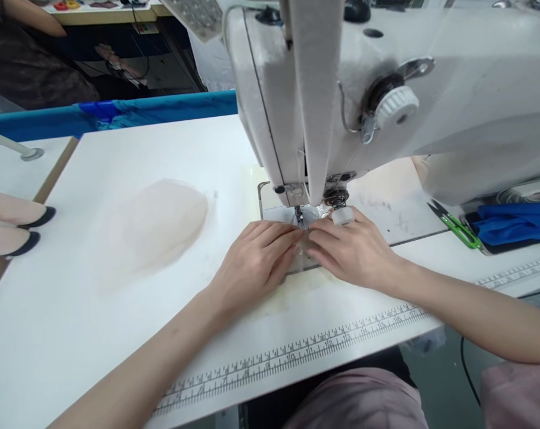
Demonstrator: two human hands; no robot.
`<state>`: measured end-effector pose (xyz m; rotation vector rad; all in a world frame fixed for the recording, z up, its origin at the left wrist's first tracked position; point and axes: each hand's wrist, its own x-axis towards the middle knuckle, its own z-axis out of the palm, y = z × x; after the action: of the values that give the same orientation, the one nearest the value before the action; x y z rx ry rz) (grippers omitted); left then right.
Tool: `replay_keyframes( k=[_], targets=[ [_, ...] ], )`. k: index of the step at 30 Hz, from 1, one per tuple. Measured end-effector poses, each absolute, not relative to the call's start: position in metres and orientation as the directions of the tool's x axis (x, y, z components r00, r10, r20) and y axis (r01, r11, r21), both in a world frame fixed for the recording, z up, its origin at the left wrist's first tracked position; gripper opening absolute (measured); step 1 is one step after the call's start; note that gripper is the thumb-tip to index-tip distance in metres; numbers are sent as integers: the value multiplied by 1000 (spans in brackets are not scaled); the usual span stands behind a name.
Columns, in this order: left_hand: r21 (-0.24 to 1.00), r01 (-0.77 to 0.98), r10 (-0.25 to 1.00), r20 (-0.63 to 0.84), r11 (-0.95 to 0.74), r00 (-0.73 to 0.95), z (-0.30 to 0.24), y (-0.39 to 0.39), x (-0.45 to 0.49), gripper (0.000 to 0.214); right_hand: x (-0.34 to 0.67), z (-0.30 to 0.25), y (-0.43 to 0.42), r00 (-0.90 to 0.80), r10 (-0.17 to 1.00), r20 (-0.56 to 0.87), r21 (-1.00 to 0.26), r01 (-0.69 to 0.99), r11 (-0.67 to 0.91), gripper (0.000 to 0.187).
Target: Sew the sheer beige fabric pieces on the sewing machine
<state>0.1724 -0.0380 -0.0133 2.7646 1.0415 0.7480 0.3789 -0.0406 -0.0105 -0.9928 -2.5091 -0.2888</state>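
A white sewing machine [386, 113] stands over the table, its needle and presser foot [299, 215] low above the metal plate. Just left of the foot, my left hand [256, 253] rests with its fingers curled and pressed together. My right hand [357, 250] lies to the right, thumb and fingers drawn in close to the left fingertips. Whatever both hands pinch is thin, pale or hidden, and I cannot make it out. A sheer beige piece of fabric [163, 220] lies flat on the white table, left of my hands.
Green-handled thread snips [461, 229] and a blue cloth [515, 221] lie at the right. A printed ruler [292, 357] runs along the front edge. Two pale tube-like shapes with black ends [13, 223] extend in from the left. Another person's arm [37, 16] shows behind.
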Motion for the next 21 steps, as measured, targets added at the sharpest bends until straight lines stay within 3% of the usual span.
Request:
replay_keyframes(
  k=[5,11,21],
  targets=[
    [132,657,648,393,-742,653,-17,-43,175,28,384,-14,-33,-653,641,403,79,723,687,24],
    [-9,652,588,421,-758,690,-19,-46,174,34,386,-18,-30,-660,614,434,112,715,690,24],
    [-83,656,581,391,-750,714,-14,-48,175,38,386,-21,-30,-660,608,441,123,716,687,26]
  ],
)
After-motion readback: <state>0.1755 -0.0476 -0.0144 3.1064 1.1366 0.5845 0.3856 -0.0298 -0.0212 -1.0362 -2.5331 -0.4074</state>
